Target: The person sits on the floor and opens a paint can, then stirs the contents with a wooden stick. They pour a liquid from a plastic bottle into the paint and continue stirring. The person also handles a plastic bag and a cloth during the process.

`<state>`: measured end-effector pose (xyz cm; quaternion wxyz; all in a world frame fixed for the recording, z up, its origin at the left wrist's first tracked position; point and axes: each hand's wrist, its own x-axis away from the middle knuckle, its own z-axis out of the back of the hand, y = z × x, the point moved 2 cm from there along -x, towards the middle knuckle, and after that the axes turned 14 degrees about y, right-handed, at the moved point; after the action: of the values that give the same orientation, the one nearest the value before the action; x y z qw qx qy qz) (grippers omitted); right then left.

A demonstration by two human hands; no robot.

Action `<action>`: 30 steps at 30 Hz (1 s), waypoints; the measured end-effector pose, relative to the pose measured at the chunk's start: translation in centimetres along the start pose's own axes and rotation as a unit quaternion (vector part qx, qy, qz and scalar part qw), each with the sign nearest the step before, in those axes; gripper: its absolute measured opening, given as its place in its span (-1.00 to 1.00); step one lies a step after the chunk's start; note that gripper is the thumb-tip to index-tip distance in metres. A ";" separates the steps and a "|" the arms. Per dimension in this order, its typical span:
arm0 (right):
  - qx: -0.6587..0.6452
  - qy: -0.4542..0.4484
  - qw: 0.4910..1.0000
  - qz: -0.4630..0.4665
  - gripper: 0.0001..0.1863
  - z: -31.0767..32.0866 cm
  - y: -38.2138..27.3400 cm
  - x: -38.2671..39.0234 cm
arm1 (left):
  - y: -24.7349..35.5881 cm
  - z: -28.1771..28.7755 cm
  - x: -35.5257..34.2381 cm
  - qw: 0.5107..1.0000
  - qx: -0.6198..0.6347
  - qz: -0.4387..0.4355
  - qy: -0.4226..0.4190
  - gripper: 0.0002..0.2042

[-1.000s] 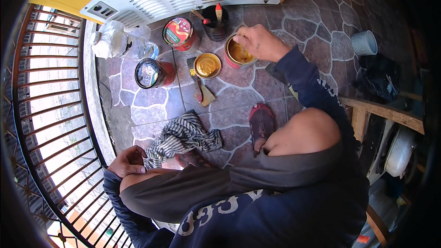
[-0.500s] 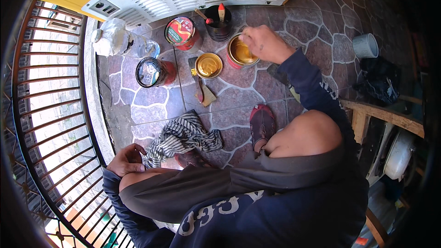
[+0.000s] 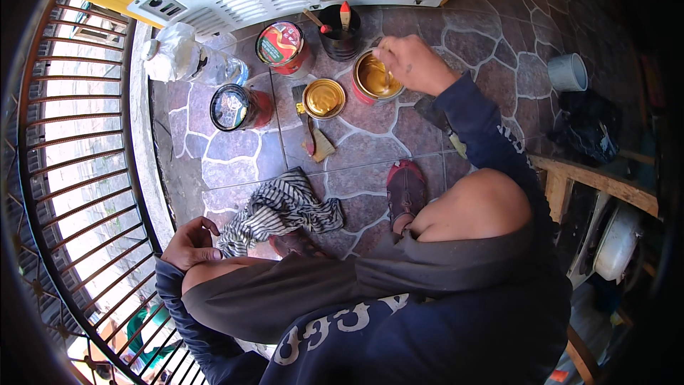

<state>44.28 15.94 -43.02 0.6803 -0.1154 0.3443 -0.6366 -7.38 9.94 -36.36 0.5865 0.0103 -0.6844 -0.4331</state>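
Note:
My right hand is closed over the far edge of an open paint can with golden-yellow paint inside. Its fingers pinch a thin stick that reaches down into the paint; the hand hides most of it. Left of that can lies a gold-coloured lid, paint on it. My left hand rests on my left knee, holding nothing, its fingers loosely bent and apart. Close to it on the floor is a black-and-white striped cloth.
A red can, a dark-topped can and a black pot with brushes stand ahead. A clear plastic bottle is by the railing. Near the lid lies a paintbrush. At right are a grey bucket and wooden frame.
My right hand has shifted slightly at the can, and the stick now shows in the paint. My left hand's fingers have spread a little on the knee.

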 end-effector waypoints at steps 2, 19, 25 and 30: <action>-0.114 -0.048 0.992 -0.013 -0.72 -0.2 -0.1 -0.1 | 0.1 0.0 0.1 1.000 0.001 0.004 -0.002 -0.56; -0.062 0.025 0.998 -0.014 -0.71 -0.1 0.3 0.3 | 4.2 -1.2 2.7 0.935 -0.273 -0.032 0.222 -0.58; -0.146 -0.003 0.989 0.016 -0.72 -0.2 -0.8 0.6 | 9.6 -9.8 7.3 0.807 -0.377 -0.293 0.347 -0.55; 0.032 -0.054 0.997 -0.053 -0.72 0.1 -0.8 0.5 | 9.5 -19.0 4.9 0.882 -0.163 -0.416 0.151 -0.69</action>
<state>43.70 15.33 -42.64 0.6669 -0.1455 0.2799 -0.6751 11.17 2.30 -27.87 0.4418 0.2635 -0.4401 -0.7360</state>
